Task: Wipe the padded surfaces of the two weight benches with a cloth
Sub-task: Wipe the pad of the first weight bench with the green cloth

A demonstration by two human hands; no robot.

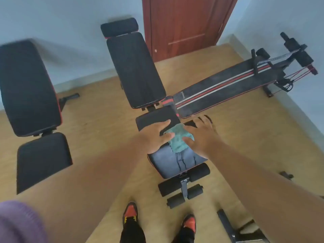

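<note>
- Head view: a crumpled teal cloth [178, 138] of nubby terry texture is seen just right of frame centre, lying on the seat pad [173, 160] of the middle bench [135, 71].
- The left hand [155, 136] is laid flat on the cloth's left edge, fingers straight and spread, gripping nothing.
- The right hand [201, 135] is pressed on the cloth's right edge, fingers likewise extended and spread.
- The seat pad is black, smooth and slightly glossy; dark wet streaks are visible on it below the cloth.
- The middle bench's long back pad is black, matte and rounded at the corners, with a separate headrest block at its top.
- Cylindrical foam rollers [184, 188] are mounted on a metal post below the seat.
- A second bench [29, 88], black-padded with red edging, fills the left of the frame, blurred.
- A flat striped board [222, 90] with red and white bands and elastic cords extends toward the upper right.
- A reddish-brown wooden door [185, 23] stands at top centre.
- The floor [98, 123] is tan and matte.
- Orange-and-black shoes [130, 212] are seen at the bottom.
</note>
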